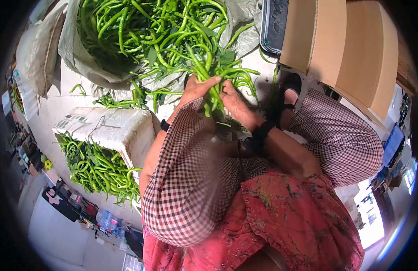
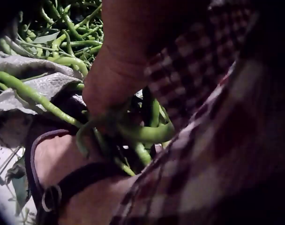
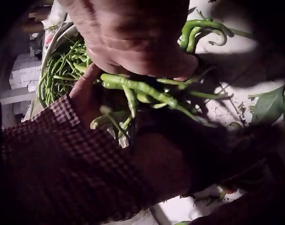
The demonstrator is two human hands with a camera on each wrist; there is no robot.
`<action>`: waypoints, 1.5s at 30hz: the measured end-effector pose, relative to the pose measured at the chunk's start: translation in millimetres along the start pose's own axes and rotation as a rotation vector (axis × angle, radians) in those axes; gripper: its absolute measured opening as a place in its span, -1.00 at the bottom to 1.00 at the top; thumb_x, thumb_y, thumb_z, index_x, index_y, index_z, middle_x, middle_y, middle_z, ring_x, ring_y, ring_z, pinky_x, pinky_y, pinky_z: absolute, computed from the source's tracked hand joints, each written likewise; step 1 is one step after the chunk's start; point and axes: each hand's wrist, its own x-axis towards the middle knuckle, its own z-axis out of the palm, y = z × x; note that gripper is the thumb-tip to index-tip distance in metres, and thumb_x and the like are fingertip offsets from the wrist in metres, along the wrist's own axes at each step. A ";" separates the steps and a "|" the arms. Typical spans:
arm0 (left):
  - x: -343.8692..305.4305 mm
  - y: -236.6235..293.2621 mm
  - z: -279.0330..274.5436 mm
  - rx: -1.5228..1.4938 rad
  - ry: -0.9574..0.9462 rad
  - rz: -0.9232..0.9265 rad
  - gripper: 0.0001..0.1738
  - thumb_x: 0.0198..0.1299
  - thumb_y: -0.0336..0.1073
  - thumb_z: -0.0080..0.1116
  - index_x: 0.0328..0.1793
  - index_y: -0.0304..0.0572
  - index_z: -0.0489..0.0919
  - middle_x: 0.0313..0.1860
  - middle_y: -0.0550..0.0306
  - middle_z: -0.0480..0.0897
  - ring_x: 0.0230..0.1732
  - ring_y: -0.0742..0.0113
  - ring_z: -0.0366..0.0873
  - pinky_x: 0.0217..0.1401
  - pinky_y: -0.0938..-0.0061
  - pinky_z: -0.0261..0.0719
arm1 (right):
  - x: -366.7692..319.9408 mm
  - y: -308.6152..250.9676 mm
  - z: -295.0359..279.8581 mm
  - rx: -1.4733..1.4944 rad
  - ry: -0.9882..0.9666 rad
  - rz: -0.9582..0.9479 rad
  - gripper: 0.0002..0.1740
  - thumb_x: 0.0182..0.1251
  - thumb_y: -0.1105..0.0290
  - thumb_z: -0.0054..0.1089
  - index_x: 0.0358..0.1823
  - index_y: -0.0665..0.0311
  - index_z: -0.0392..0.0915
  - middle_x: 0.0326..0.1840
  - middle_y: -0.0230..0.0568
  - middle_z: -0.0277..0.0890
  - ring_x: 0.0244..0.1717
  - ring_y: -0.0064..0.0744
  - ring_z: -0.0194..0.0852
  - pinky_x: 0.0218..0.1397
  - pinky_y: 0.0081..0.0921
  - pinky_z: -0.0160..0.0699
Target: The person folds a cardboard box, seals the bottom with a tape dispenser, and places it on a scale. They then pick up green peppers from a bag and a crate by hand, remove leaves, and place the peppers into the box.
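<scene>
In the head view the left hand (image 1: 195, 89) grips a bunch of long green peppers (image 1: 213, 95), its thumb laid across them. The right hand (image 1: 236, 104) holds the same bunch from the other side, fingers curled against it. Peppers stick out above and below the two hands. The left wrist view shows the left hand (image 2: 116, 84) over several curved peppers (image 2: 147, 134), its fingertips hidden. In the right wrist view the right hand (image 3: 138, 42) has peppers (image 3: 142, 88) under its curled fingers. Behind the hands, a large pale sack (image 1: 78, 56) lies open, full of peppers.
A white foam box (image 1: 105, 124) of peppers lies at the left. Loose peppers (image 1: 161, 92) and leaves are scattered by the sack's mouth. At the upper right stand a black tray (image 1: 273, 27) and cardboard boxes (image 1: 328, 40). A sandalled foot (image 1: 290, 95) is right of the hands.
</scene>
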 end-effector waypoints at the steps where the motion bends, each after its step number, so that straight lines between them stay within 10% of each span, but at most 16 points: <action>1: -3.7 3.5 1.6 0.002 -0.062 0.064 -0.45 0.04 -0.23 0.43 0.10 -0.40 0.53 -0.14 -0.05 0.67 -0.15 0.26 0.62 -0.01 0.40 0.56 | 4.1 4.8 -1.1 -0.234 -0.027 0.013 -0.57 0.40 0.49 -0.16 0.29 0.33 0.21 0.09 -0.03 0.48 0.12 -0.24 0.42 0.24 -0.36 0.35; 2: -15.9 14.9 9.5 -0.003 -0.049 0.121 -0.34 0.00 -0.27 0.48 0.18 -0.41 0.44 -0.05 -0.07 0.63 -0.05 0.23 0.60 0.06 0.38 0.56 | -7.2 -13.9 11.5 -0.288 0.148 -0.092 -0.63 0.33 0.35 0.02 0.10 0.35 0.32 -0.01 0.21 0.47 0.05 0.16 0.47 0.08 -0.06 0.44; 3: -17.7 12.5 8.0 0.307 0.075 0.046 -0.19 0.00 -0.27 0.49 0.31 -0.36 0.28 0.05 -0.08 0.57 0.06 0.20 0.55 0.14 0.36 0.53 | -19.5 -38.9 18.1 -0.374 0.125 -0.060 -0.62 0.33 0.35 -0.01 0.12 0.35 0.32 -0.03 0.24 0.47 0.03 0.23 0.46 0.08 -0.03 0.45; 8: -40.1 53.2 -20.6 0.027 0.020 0.233 -0.13 0.09 -0.31 0.37 0.46 -0.23 0.11 0.18 -0.02 0.48 0.17 0.22 0.46 0.30 0.33 0.41 | -74.4 -123.8 53.7 -0.422 0.102 -0.258 -0.44 0.29 0.50 0.00 0.31 0.32 0.10 0.10 0.18 0.23 -0.05 0.28 0.44 -0.04 0.04 0.51; 12: -65.1 84.1 -49.4 -0.210 -0.011 0.130 -0.30 0.11 -0.30 0.31 0.37 -0.25 0.28 0.11 0.04 0.52 0.05 0.27 0.53 0.16 0.43 0.52 | -87.4 -145.7 69.5 -0.637 0.019 -0.674 -0.42 0.32 0.48 -0.01 0.35 0.46 0.09 0.11 0.36 0.20 -0.23 0.27 0.46 -0.15 0.05 0.50; 16: -73.8 93.4 -49.2 -0.057 0.141 0.248 -0.42 0.04 -0.30 0.30 0.21 -0.31 0.42 -0.09 0.09 0.58 -0.14 0.33 0.57 -0.05 0.42 0.62 | -101.0 -137.8 71.5 -0.774 0.154 -0.822 -0.37 0.18 0.45 -0.02 0.33 0.40 0.18 0.02 0.22 0.36 -0.07 0.08 0.45 0.03 0.12 0.35; 19: -66.4 93.1 -78.7 -0.140 0.199 0.282 -0.42 0.03 -0.41 0.28 0.22 -0.28 0.40 -0.13 0.09 0.57 -0.29 0.30 0.59 -0.23 0.49 0.65 | -83.6 -128.0 40.0 -0.663 -0.157 -0.896 -0.71 0.26 0.42 0.03 -0.03 0.33 0.53 -0.36 -0.10 0.56 -0.35 -0.05 0.56 -0.22 -0.18 0.53; 22: -65.6 87.2 -112.8 -0.504 0.182 0.366 -0.58 0.10 -0.44 0.22 0.12 -0.30 0.45 -0.18 0.05 0.62 -0.31 0.26 0.62 -0.28 0.46 0.67 | -25.5 -114.5 -31.0 -0.635 0.116 -0.367 -0.78 0.21 0.37 0.11 -0.11 0.15 0.56 -0.28 -0.13 0.63 -0.29 -0.07 0.62 -0.22 -0.31 0.61; 24: -78.0 92.1 -118.9 -0.472 0.223 0.390 -0.59 0.11 -0.43 0.21 0.12 -0.28 0.46 -0.17 0.06 0.63 -0.28 0.27 0.63 -0.21 0.44 0.67 | 21.9 -51.5 -88.2 -0.555 0.209 -0.681 -0.85 0.33 0.39 0.03 -0.25 0.21 0.60 -0.29 -0.16 0.64 -0.29 -0.21 0.65 -0.19 -0.41 0.59; 29: -91.6 90.6 -131.7 -0.499 0.150 0.474 -0.40 0.08 -0.35 0.21 0.30 -0.21 0.37 0.01 -0.10 0.53 -0.20 0.26 0.47 -0.08 0.32 0.60 | 24.5 -17.7 -110.3 -0.707 0.241 -0.258 -0.82 0.14 0.34 0.31 -0.28 0.26 0.59 -0.41 -0.11 0.64 -0.33 -0.29 0.66 -0.21 -0.40 0.57; 33: -99.9 96.3 -134.2 -0.528 0.206 0.534 -0.41 0.10 -0.34 0.21 0.30 -0.20 0.37 0.02 -0.11 0.52 -0.19 0.24 0.46 -0.04 0.29 0.61 | 14.3 4.2 -84.4 -1.229 0.298 -0.575 -0.72 0.10 0.39 0.29 -0.14 0.23 0.51 -0.44 -0.13 0.58 -0.32 -0.07 0.61 -0.22 -0.17 0.57; 45: -99.4 69.5 -142.4 -0.488 0.310 0.467 -0.47 0.13 -0.30 0.24 0.27 -0.07 0.45 -0.07 0.07 0.60 -0.18 0.29 0.52 0.12 0.21 0.58 | 7.6 -12.1 -91.6 -0.893 -0.134 -0.628 -0.81 0.06 0.55 0.04 -0.25 0.25 0.48 -0.37 -0.07 0.42 -0.23 0.06 0.45 -0.15 -0.17 0.47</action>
